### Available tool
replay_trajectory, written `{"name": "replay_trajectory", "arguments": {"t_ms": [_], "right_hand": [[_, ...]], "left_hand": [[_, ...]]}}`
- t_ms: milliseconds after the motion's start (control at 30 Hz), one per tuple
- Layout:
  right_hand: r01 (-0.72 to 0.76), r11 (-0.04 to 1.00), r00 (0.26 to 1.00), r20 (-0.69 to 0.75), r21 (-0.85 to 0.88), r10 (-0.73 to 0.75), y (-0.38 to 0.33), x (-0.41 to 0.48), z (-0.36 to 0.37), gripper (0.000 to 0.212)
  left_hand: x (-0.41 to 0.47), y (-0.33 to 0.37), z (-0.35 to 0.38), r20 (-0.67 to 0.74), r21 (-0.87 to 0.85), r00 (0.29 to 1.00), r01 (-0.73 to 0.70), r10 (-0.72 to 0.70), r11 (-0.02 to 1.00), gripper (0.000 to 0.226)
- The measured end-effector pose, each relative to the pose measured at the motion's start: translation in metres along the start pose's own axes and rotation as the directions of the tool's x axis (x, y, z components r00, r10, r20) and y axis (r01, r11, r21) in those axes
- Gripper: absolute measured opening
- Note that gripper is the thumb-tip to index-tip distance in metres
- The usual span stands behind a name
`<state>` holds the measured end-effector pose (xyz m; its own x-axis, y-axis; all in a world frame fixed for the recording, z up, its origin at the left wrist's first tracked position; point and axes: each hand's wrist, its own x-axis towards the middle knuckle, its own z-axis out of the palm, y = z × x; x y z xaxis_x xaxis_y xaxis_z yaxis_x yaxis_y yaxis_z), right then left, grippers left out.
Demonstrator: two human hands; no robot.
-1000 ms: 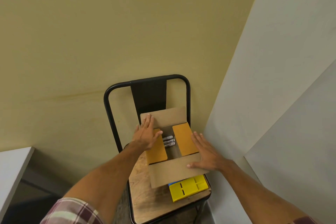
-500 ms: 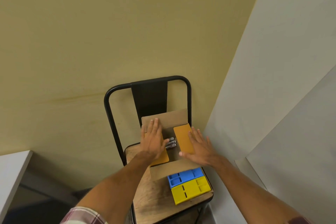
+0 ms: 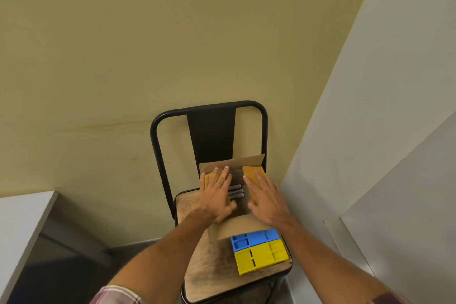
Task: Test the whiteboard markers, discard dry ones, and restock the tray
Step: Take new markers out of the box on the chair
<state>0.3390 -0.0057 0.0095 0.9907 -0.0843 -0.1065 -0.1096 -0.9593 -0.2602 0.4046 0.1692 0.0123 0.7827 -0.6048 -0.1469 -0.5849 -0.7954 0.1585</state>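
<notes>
Both flat, fingers straight, gripping nothing: left hand (image 3: 217,195) presses the box (image 3: 232,162) on its left flap, right hand (image 3: 265,198) on the right one. Markers (image 3: 235,191) lie btwn the hands, inside. Step: prob. holding flaps apart to reach stock. Next: free one hand, pinch a marker.

Bare forearms; plaid sleeve (image 3: 116,295) red-white at left arm, dark red cuff (image 3: 387,300) at right.

chair (image 3: 211,136): black frame, wooden seat; wall (image 3: 123,44): beige, behind chair; desk (image 3: 22,219): white, far left
</notes>
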Motion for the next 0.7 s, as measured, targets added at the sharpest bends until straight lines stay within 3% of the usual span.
{"name": "replay_trajectory", "arguments": {"t_ms": [200, 300, 367, 467, 533, 633, 700], "right_hand": [[0.011, 0.993, 0.941, -0.337, 0.114, 0.028, 0.015, -0.008, -0.015, 0.054], [-0.075, 0.995, 0.914, -0.393, 0.071, 0.097, 0.028, -0.011, -0.022, 0.053], [-0.163, 0.987, 0.916, -0.373, -0.006, 0.149, 0.038, -0.012, -0.024, 0.053], [-0.262, 0.957, 0.947, -0.227, -0.127, 0.229, 0.048, -0.012, -0.024, 0.054], [-0.280, 0.942, 0.958, -0.120, -0.186, 0.261, 0.052, -0.009, -0.021, 0.054], [-0.239, 0.940, 0.969, -0.001, -0.244, 0.247, 0.054, -0.004, -0.014, 0.057], [-0.263, 0.948, 0.960, 0.045, -0.178, 0.275, 0.051, -0.002, -0.013, 0.063]], "left_hand": [[-0.023, -0.041, -0.006, -0.170, -0.056, 0.985, -0.054, 0.044, 0.997, 0.091], [-0.037, -0.061, -0.011, -0.206, -0.082, 0.978, -0.025, 0.008, 0.996, 0.088], [-0.047, -0.075, -0.012, -0.212, -0.080, 0.977, -0.014, -0.003, 0.997, 0.089], [-0.058, -0.094, -0.011, -0.186, -0.064, 0.982, 0.006, -0.018, 0.998, 0.091], [-0.063, -0.101, -0.014, -0.099, 0.000, 0.993, 0.058, -0.058, 0.998, 0.091], [-0.068, -0.100, -0.018, 0.086, 0.148, 0.985, 0.136, -0.149, 0.980, 0.069], [-0.069, -0.092, -0.016, 0.142, 0.145, 0.973, 0.162, -0.183, 0.976, 0.061]]}}
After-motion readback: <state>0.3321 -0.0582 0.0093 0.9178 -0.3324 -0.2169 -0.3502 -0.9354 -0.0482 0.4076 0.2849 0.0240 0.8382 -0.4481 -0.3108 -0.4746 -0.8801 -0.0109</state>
